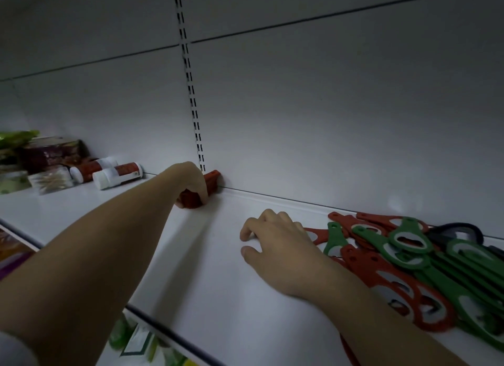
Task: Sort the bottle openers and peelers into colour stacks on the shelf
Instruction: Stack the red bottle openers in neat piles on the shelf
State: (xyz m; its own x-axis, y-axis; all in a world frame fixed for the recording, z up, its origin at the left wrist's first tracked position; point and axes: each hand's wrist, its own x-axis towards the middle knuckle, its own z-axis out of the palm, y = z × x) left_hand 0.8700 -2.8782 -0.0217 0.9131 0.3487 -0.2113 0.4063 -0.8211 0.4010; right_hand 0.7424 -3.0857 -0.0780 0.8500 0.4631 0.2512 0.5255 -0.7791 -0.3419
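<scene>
Red plastic stack (211, 184) gripped in your left hand (191, 183) sits tight against the white shelf's (191, 270) back edge, and may topple on release, while your relaxed, empty right hand (275, 243) could nudge the mixed red-and-green opener pile (409, 256) off the front edge.

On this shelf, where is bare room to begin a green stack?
Bare shelf lies between the left hand, which grips the red stack at the back wall, and the right hand. The right end is crowded with the mixed pile; bottles fill the far left.
</scene>
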